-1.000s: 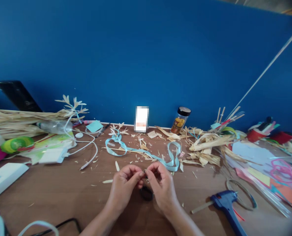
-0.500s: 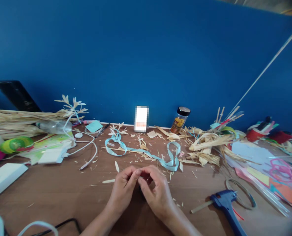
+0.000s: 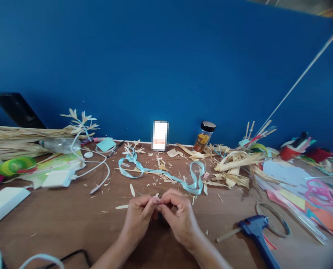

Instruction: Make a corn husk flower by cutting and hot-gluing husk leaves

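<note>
My left hand (image 3: 138, 216) and my right hand (image 3: 181, 218) meet fingertip to fingertip above the table's front middle. Both are closed in a pinch. A small pale strip of dried husk (image 3: 156, 195) pokes up between them, mostly covered by the fingers. Beneath the hands a dark object (image 3: 163, 220) shows in part; I cannot tell what it is. Just beyond lie loose husk petals (image 3: 132, 190) and a curled light-blue ribbon (image 3: 166, 173), with a husk flower (image 3: 133, 146) by its left loop.
On the right rests a blue glue gun (image 3: 253, 226), near pink scissors (image 3: 320, 192) and a husk pile (image 3: 234, 164). A black-lidded jar (image 3: 202, 138) leans at the back beside a blurred bright rectangle (image 3: 160, 135). At left are a white cable (image 3: 99, 186) and a power strip (image 3: 6, 205).
The fingertips have drawn closer together, and the pale strip's tip now shows above them. The whole view has shifted slightly; the things on the table lie as before.
</note>
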Tool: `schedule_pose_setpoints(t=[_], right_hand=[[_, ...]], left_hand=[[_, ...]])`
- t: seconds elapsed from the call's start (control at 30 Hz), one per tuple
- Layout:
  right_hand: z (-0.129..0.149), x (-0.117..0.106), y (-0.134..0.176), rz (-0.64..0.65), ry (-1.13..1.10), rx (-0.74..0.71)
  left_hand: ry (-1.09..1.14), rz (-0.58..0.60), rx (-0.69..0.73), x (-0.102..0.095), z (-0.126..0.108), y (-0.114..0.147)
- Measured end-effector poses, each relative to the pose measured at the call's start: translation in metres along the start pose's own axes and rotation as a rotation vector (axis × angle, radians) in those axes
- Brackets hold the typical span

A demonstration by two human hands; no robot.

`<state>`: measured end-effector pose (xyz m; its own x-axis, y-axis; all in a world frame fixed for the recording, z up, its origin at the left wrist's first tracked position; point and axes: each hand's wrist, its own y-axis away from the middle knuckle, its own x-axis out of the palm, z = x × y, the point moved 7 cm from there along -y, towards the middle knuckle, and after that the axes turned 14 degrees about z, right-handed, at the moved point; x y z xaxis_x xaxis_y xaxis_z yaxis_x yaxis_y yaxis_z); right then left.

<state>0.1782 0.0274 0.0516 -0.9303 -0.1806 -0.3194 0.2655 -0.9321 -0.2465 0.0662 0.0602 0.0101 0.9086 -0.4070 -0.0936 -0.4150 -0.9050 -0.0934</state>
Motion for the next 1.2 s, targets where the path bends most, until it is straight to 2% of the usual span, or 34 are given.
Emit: schedule_pose_setpoints(t=[0.13,0.3,0.37,0.47,0.53,0.6,0.7,0.8,0.9,1.0,1.2], right_hand=[[-0.008,-0.007,0.001,-0.074,0.026,0.049],[-0.034,-0.035,0.003,-0.313,-0.125,0.168],[-0.036,-0.055,0.006,-0.428,-0.008,0.203],[-0.023,-0.083,0.013,-0.587,0.345,0.200],[-0.016,-0.093,0.016,-0.671,0.505,0.186],[-0.014,-0.095,0.018,-0.706,0.501,0.156],[-0.026,-0.077,0.010,-0.551,0.171,0.122],[-0.038,-0.044,0.001,-0.327,-0.208,0.130],[-0.043,-0.018,-0.002,-0.192,-0.368,0.158],[-0.048,-0.003,-0.002,-0.123,-0.504,0.209],[-0.055,0.011,0.000,-0.012,-0.777,0.262]], left_hand=[[0.054,-0.017,0.037,0.003,-0.003,0.002],[0.086,-0.135,0.006,-0.007,-0.003,0.003],[0.097,-0.167,0.001,-0.010,-0.002,0.003],[0.096,-0.227,0.038,-0.014,-0.003,0.005],[0.067,-0.264,0.070,-0.017,-0.006,0.007],[0.005,-0.291,0.094,-0.018,-0.010,0.009],[-0.137,-0.250,0.155,-0.015,-0.021,0.008],[-0.194,-0.107,0.213,-0.004,-0.029,0.006],[-0.172,-0.049,0.213,0.001,-0.027,0.005],[-0.140,-0.060,0.178,0.000,-0.022,0.005],[-0.071,0.024,0.228,0.005,-0.026,0.001]])
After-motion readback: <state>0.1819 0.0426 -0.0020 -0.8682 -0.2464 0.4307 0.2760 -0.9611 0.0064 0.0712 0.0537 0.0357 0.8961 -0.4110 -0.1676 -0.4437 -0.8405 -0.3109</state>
